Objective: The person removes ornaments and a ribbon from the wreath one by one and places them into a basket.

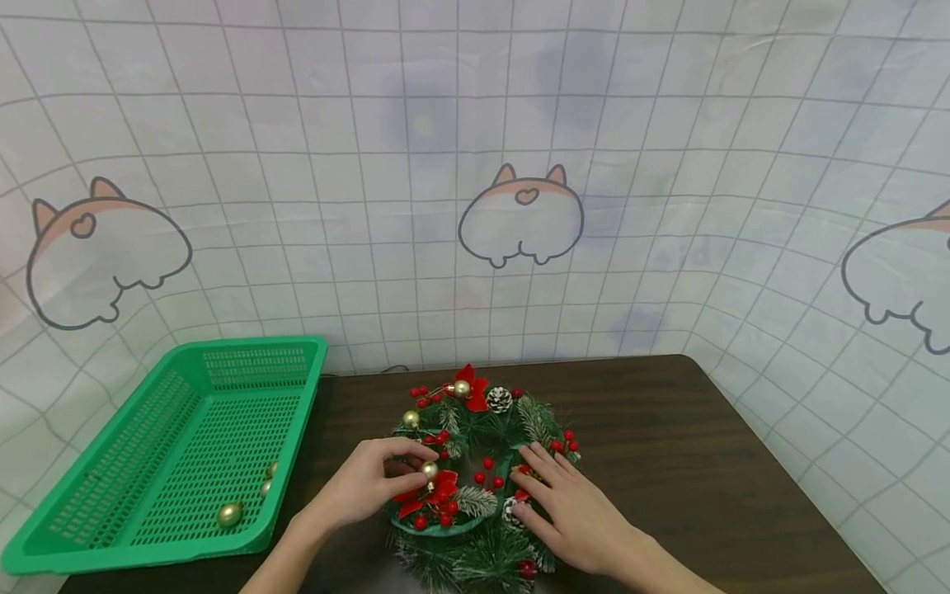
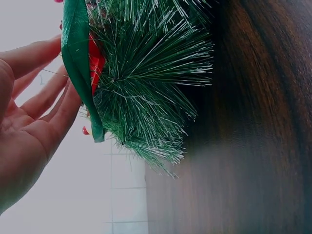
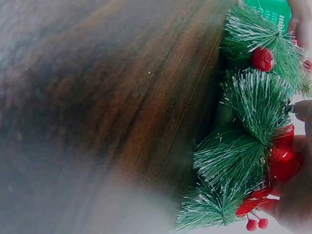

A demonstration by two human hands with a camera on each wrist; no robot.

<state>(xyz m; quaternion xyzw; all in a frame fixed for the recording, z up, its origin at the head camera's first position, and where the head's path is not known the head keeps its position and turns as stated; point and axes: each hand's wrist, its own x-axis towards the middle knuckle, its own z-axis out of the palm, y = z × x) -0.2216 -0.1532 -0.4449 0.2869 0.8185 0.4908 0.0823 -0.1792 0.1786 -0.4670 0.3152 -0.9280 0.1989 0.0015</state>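
Observation:
A Christmas wreath with frosted green needles, red flowers, berries, pinecones and a green ribbon lies on the table. On its left side my left hand pinches a small gold bauble between thumb and fingertips, just above a red flower. The bauble is hidden in the left wrist view. My right hand rests on the wreath's right side with fingers extended, its thumb by a pinecone. More gold baubles sit at the upper left, one near the rim and another on a red flower.
A green plastic basket stands on the left, with a gold bauble and a few others partly hidden by its right wall. Dark wood tabletop extends to the right. A white grid-patterned cloth hangs behind the table.

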